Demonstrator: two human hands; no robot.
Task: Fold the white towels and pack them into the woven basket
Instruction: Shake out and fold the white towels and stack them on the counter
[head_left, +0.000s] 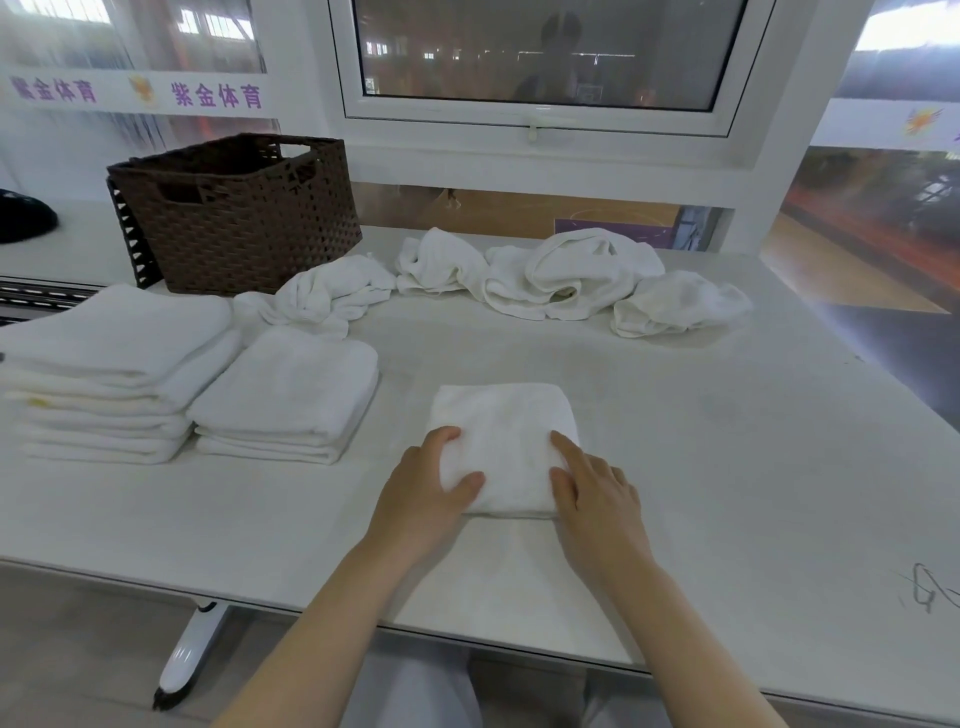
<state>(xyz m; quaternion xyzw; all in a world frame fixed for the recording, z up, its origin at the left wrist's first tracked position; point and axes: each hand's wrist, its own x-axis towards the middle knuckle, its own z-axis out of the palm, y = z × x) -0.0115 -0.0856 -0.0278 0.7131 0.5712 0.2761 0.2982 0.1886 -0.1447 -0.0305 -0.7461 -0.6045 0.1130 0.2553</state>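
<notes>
On the white counter (727, 441), the folded square white towel (504, 426) lies at 6 o'clock. The left hand (426, 493) pinches its edge; the right hand (597, 493) presses with straight fingers. Lifting it one-sided toward the brown woven basket (234, 213) at 10 o'clock could let the fold open.

The basket (236, 213), far beyond the left hand's fingers (444, 436), hides its inside behind its front wall. Left of it, a dark thing (23, 215) is cut by the edge. The left stack (104, 374) is cut too. The fingers cover the folded towel's (504, 421) near corners
</notes>
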